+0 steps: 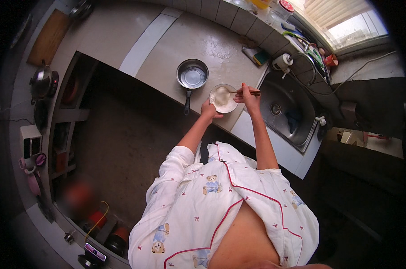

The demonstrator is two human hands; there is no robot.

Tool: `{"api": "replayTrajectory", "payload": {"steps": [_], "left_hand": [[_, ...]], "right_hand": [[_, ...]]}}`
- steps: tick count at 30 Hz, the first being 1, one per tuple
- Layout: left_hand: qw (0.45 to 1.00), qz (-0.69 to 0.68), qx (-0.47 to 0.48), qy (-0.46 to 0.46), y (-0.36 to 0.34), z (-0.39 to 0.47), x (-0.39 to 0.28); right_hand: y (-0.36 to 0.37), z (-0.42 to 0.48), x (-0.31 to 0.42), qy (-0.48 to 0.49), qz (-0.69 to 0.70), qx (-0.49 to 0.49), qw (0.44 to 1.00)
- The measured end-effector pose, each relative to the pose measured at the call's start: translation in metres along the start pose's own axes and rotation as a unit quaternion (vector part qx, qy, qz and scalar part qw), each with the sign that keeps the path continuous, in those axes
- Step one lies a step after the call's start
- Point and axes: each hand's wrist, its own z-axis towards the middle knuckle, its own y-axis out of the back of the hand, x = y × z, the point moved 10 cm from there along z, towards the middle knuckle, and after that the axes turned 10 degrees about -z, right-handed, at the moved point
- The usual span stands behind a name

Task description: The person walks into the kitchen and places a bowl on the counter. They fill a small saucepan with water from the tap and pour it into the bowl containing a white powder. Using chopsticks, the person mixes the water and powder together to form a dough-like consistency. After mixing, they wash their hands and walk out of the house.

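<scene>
A light-coloured bowl (231, 108) at the counter's front edge holds a pale, powdery or pasty white mass (222, 97). My left hand (210, 112) grips the bowl's near left rim. In my right hand (249, 97) is a thin brown utensil (255, 92), perhaps chopsticks, held over the bowl; its tip reaches the white contents. Left of the bowl stands a metal saucepan (192, 74), its black handle pointing towards me. My fingers partly cover the utensil.
A steel sink (292, 92) with a curved faucet lies to the right. Behind the bowl, a green-and-yellow sponge (261, 58) rests near the tiled wall. Glass jars (281, 13) stand on the window ledge. A lidded pot (41, 82) and a wooden board (49, 37) are on the left counter.
</scene>
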Motion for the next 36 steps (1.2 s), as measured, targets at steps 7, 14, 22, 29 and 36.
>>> {"api": "replayTrajectory", "payload": {"steps": [7,14,22,29,36], "left_hand": [[1.000,-0.009,-0.001,-0.012,-0.006,-0.007,-0.005],[0.990,0.130,-0.041,0.046,0.006,-0.021,-0.014],[0.723,0.450,-0.306,-0.426,0.089,-0.044,-0.145],[0.989,0.094,0.042,-0.102,0.089,0.025,-0.085],[0.984,0.100,0.013,-0.144,0.086,-0.005,-0.103]], "right_hand": [[-0.007,-0.005,-0.026,-0.003,0.005,0.016,1.000],[0.030,-0.035,-0.001,0.003,-0.094,0.013,0.996],[0.032,-0.048,-0.010,0.008,-0.050,0.007,0.999],[0.039,-0.044,-0.026,-0.029,-0.031,0.003,0.999],[0.036,-0.046,-0.026,-0.012,-0.014,-0.001,1.000]]}}
